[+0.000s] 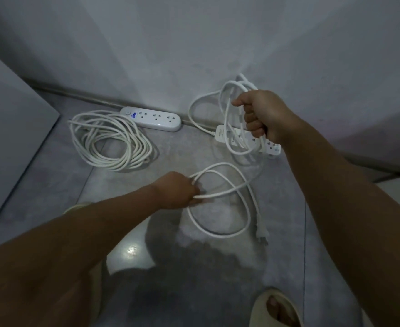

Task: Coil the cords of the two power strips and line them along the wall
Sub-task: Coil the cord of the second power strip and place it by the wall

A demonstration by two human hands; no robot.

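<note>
A white power strip [155, 118] lies against the wall at the left, its cord [110, 140] in a loose coil on the floor beside it. A second white power strip [236, 138] lies by the wall at the right, partly hidden by my right hand [261, 114], which grips several loops of its cord [229, 97] above it. The rest of that cord [220, 199] lies in loose loops on the floor and ends in a plug [262, 233]. My left hand [177, 191] pinches a strand of these lower loops.
A grey wall [194, 43] runs across the back with a dark skirting at its foot. A pale panel [12, 128] stands at the left. My sandalled foot [277, 310] is at the bottom right on the grey tile floor [194, 152].
</note>
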